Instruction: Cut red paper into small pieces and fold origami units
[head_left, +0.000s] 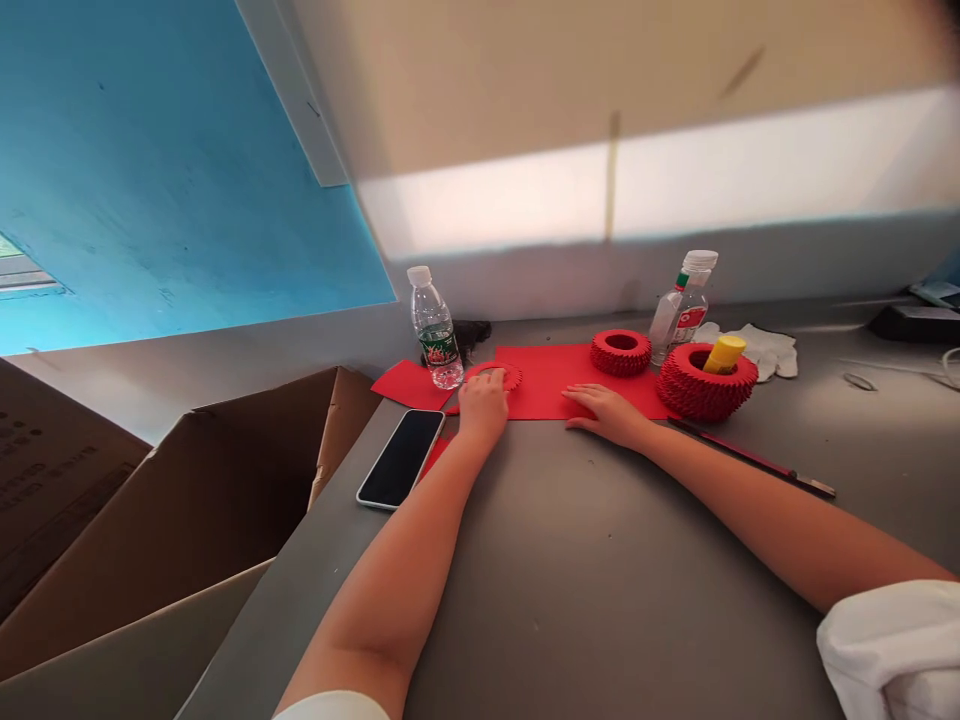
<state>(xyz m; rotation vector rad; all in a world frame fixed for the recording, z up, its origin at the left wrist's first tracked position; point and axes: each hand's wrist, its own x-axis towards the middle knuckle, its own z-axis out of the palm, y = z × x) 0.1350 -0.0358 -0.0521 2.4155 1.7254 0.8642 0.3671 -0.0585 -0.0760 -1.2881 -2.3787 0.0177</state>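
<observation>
On a large red paper sheet (544, 375) lies a flat red folded-paper ring (513, 376). My left hand (484, 408) is closed on the near left part of this ring, fingers bent over it and hiding some of its rim. My right hand (609, 412) rests on the sheet's near edge, fingers stretched out and holding nothing. Beyond it on the sheet stands a small red folded-paper ring stack (621, 362). To the right is a larger red folded-paper ring stack (705, 395), with a yellow glue stick (724, 354) standing tilted in its opening.
A phone (403, 458) lies left of my left forearm. Behind are a clear water bottle (436, 340) and another clear bottle (679, 320). A dark red pen-like tool (750, 456) and white gloves (772, 350) lie right. An open cardboard box (225, 470) adjoins the table's left edge.
</observation>
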